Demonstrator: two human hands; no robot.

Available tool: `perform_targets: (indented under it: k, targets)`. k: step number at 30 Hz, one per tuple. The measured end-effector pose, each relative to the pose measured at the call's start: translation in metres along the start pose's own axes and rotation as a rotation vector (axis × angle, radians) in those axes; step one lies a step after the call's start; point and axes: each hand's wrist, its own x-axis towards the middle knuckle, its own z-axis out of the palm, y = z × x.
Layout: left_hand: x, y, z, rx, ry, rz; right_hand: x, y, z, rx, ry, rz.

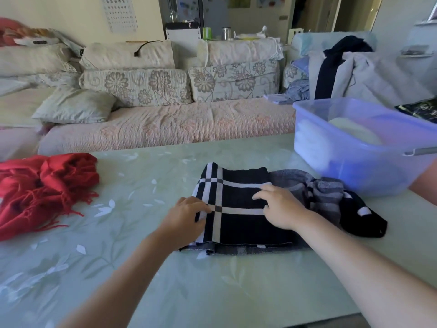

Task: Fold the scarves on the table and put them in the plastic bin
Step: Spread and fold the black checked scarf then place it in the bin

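Left hand (pixel 186 216) pinching checked scarf (pixel 236 223) edge, right hand (pixel 281 207) pressing atop, fingers loose, red scarf (pixel 42 188) nine o'clock, plastic bin (pixel 343 162) two o'clock

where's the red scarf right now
In the head view, the red scarf lies bunched on the left side of the table, well left of the black-and-white scarf at centre and opposite the plastic bin on the right.

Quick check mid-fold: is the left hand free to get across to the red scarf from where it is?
Probably yes. Only bare table lies between the left hand and the red scarf. The hand holds the edge of the plaid scarf and would have to let go first.
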Motion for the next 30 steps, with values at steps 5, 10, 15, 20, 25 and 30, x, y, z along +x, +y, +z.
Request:
perform_targets:
  k: [5,10,15,20,25,30]
  targets:
    - [-0.036,-0.017,-0.006,0.078,-0.077,0.116,-0.028,-0.018,0.000,-0.019,-0.053,-0.067]
    - [-0.031,-0.012,-0.008,-0.073,0.014,-0.161,-0.052,-0.020,-0.001,0.020,-0.049,0.064]
    - [-0.027,-0.016,-0.005,-0.069,0.008,-0.256,-0.064,-0.026,0.000,-0.075,-0.287,0.036]
    - [-0.024,-0.017,-0.017,-0.059,0.033,-0.209,-0.062,-0.046,0.001,-0.130,-0.246,0.005]
    - [-0.038,-0.041,-0.048,0.136,0.047,-0.265,-0.051,-0.080,-0.003,-0.123,-0.233,-0.127]
    - [-0.068,-0.076,-0.087,0.422,-0.091,-0.367,-0.040,-0.126,0.011,0.035,-0.308,-0.199]
